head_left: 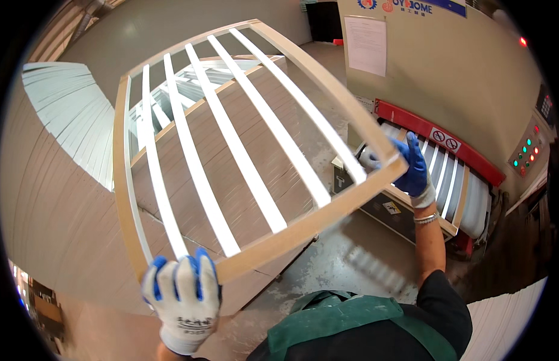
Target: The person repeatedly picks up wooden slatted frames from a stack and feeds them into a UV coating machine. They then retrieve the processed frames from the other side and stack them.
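Observation:
A rectangular slatted frame (309, 222), with tan edges and several white slats, is held up tilted in front of me. My left hand (186, 295), in a white glove with blue-coated fingers, is closed over its near left corner. At the near right corner is my right hand (416, 165), in a blue-coated glove, gripping the frame's edge with some fingers pointing up; part of this grip is hidden. Past the right hand, a second slatted frame (451, 186) lies at the opening of a machine (454, 72).
Beyond the held frame stands a large stack of tan-edged frames (255, 126). White strips (72, 114) show on the left. The machine has a red guard bar (412, 123), a roller (475, 210) and a panel of lit buttons (528, 150). Concrete floor (327, 265) lies between stack and machine.

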The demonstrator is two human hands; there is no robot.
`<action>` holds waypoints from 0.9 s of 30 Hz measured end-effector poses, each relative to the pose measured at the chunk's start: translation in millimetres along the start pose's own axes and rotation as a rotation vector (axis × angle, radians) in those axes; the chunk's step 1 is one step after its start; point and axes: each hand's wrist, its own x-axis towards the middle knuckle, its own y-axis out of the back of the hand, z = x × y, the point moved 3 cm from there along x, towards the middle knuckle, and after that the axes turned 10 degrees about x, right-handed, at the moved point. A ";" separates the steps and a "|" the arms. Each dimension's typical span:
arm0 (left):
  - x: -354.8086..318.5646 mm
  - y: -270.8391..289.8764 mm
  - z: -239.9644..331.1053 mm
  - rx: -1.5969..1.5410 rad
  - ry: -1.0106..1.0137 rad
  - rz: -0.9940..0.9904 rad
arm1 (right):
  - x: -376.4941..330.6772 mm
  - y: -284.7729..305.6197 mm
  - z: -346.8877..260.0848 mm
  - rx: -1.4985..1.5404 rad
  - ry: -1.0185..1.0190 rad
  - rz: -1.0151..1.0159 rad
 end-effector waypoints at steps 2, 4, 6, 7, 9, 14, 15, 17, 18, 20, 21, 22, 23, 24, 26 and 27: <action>-14.8 -16.4 15.6 -0.046 -0.015 0.008 | 4.1 -31.9 7.1 -0.183 0.013 -0.124; -26.3 -34.2 24.3 -0.122 0.010 0.008 | -13.2 -37.1 20.2 -0.364 0.099 0.149; -32.3 -53.1 34.4 -0.162 0.010 0.013 | -26.0 -38.5 51.7 -0.556 0.128 0.165; -33.0 -61.4 40.9 -0.161 -0.004 0.017 | -33.6 -31.1 65.3 -0.703 0.153 0.311; -33.0 -73.3 54.5 -0.158 -0.053 0.015 | -58.1 -13.0 84.3 -0.859 0.217 0.521; -15.1 -92.8 81.9 -0.278 -0.123 0.129 | -142.7 35.3 99.3 -0.755 0.316 0.798; -11.1 -96.4 89.1 -0.294 -0.149 0.111 | -162.5 42.9 98.9 -0.749 0.316 0.872; -3.1 -105.6 109.7 -0.376 -0.200 0.041 | -201.5 53.2 92.9 -0.804 0.408 0.966; 1.5 -112.4 123.8 -0.436 -0.227 0.034 | -221.4 57.5 90.9 -0.827 0.425 1.046; 10.4 -123.6 155.5 -0.580 -0.305 0.019 | -264.3 61.5 87.3 -0.856 0.384 1.164; 14.6 -129.5 173.1 -0.635 -0.347 0.047 | -284.4 63.1 88.2 -0.842 0.361 1.216; 15.6 -134.5 190.0 -0.688 -0.406 0.019 | -304.0 64.3 87.8 -0.839 0.349 1.265; 15.2 -138.0 207.2 -0.744 -0.461 0.001 | -323.0 64.7 87.0 -0.901 0.341 1.321; 13.9 -141.5 223.0 -0.796 -0.514 -0.020 | -339.5 64.3 89.5 -0.961 0.338 1.365; 9.5 -149.5 251.9 -0.880 -0.611 -0.043 | -367.7 64.2 96.1 -1.027 0.307 1.446; 4.1 -150.4 264.5 -0.919 -0.650 -0.073 | -384.3 65.0 99.1 -1.028 0.279 1.479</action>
